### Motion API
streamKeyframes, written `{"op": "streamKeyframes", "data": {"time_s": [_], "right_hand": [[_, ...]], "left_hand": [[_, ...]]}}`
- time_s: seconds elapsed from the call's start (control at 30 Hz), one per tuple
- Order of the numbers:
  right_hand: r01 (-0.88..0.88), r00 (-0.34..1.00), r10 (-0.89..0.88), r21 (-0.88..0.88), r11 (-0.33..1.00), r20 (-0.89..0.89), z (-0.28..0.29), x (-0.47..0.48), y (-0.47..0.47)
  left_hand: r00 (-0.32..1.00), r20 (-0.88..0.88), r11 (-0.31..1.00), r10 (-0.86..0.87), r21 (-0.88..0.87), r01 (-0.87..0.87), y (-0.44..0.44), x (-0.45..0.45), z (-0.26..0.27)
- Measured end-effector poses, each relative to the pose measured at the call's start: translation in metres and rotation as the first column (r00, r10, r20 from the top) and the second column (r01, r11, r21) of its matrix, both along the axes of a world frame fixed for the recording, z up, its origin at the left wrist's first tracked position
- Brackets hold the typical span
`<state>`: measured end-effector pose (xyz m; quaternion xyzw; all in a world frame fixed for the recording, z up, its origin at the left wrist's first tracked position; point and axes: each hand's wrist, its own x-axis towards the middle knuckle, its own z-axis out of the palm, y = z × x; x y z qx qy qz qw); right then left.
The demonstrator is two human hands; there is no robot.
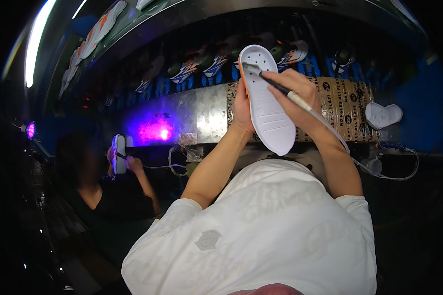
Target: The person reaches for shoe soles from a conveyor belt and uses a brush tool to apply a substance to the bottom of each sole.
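Note:
A white shoe sole (269,110) with an orange edge is held up before me, its inner face towards the camera. My left hand (242,108) grips its left edge, the fingers partly hidden behind it. In my right hand (299,97) is a black-handled brush (280,87) fed by a clear tube. The dark bristles lie on the sole, close to several small holes at its upper end. The tube runs from the handle past my right forearm.
Another white sole (384,115) lies right of the tape-covered bench part (339,107). Shoe uppers (215,66) stand on blue holders behind the bench. At left, a co-worker (129,184) holds a sole (119,153). A clear cup (372,166) and tubing are at lower right.

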<state>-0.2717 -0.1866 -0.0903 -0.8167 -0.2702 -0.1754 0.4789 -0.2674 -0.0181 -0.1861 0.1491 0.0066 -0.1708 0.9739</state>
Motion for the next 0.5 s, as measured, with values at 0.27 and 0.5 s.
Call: {"op": "streamKeyframes", "data": {"time_s": [0.27,0.5], "right_hand": [[-0.108,0.988,0.104,0.033,0.994,0.114,-0.002,-0.001,0.000],[-0.299,0.939,0.309,-0.082,0.951,0.152,0.012,-0.015,-0.004]], "left_hand": [[0.997,-0.003,0.991,0.083,0.101,-0.083,0.004,0.012,0.020],[0.974,0.221,0.999,0.050,0.002,-0.052,0.007,0.025,0.036]]}}
